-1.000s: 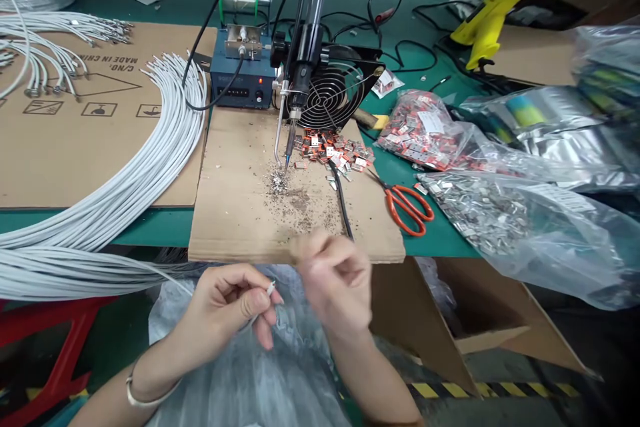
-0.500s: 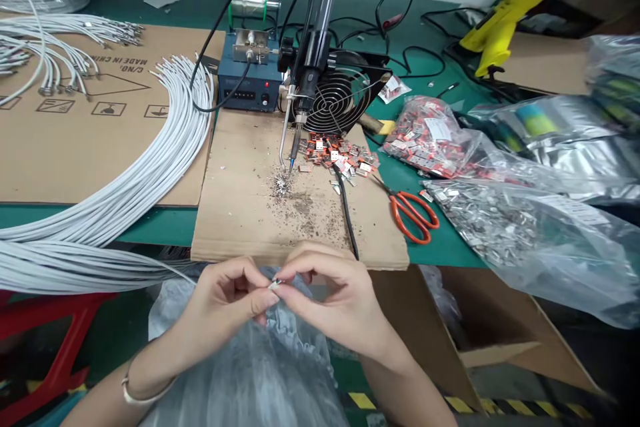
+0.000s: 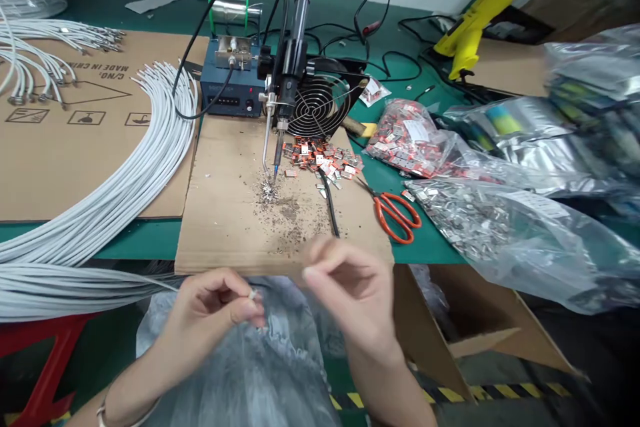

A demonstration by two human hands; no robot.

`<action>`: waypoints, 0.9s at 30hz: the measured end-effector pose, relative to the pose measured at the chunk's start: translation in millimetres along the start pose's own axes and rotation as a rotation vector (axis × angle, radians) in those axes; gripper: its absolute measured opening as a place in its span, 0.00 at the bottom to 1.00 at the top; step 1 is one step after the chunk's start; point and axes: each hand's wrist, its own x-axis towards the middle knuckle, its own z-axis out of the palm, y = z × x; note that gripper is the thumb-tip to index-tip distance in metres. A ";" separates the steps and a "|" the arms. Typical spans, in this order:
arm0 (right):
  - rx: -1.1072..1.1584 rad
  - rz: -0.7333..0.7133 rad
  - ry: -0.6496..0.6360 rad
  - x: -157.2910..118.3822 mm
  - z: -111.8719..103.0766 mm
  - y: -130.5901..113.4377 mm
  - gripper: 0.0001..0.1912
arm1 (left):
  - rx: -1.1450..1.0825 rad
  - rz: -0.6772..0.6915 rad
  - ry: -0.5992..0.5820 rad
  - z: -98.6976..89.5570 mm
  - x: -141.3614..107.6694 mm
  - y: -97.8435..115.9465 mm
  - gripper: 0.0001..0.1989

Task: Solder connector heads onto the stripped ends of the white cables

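My left hand (image 3: 217, 310) pinches the tip of a white cable (image 3: 253, 294) between thumb and forefinger, above my lap. The cable runs in from the bundle of white cables (image 3: 150, 167) on the left and passes behind the hand. My right hand (image 3: 353, 287) is held apart from the left, just over the front edge of the cardboard sheet (image 3: 220, 213). Its fingers are curled, with the tips smeared by motion, and whether anything is between them cannot be made out.
A soldering iron (image 3: 287, 93) points down at the cardboard, before a blue soldering station (image 3: 230, 90) and a fan (image 3: 320, 107). Small metal-and-orange connectors (image 3: 320, 157) lie nearby. Orange-handled scissors (image 3: 397, 217) and bags of metal parts (image 3: 465, 213) are at right.
My hands were together at the cable tip. The right hand has come away to the right and is moving; the left keeps its pinch. The whole view has shifted slightly.
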 end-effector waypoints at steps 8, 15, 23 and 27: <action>-1.003 -0.075 -0.155 86.9 -72.5 5.9 0.02 | -0.241 0.017 0.171 -17.8 -9.5 16.7 0.12; -1.097 -0.096 -0.444 139.5 -49.2 34.5 0.01 | 0.210 0.222 0.214 -16.9 -3.1 39.8 0.08; -1.039 -0.083 -0.497 134.1 -50.0 20.2 0.02 | 0.617 0.162 0.041 -16.5 66.7 82.7 0.07; -0.755 0.063 -0.560 122.6 -54.5 13.8 0.09 | 0.611 0.022 -0.075 -9.9 102.5 84.9 0.06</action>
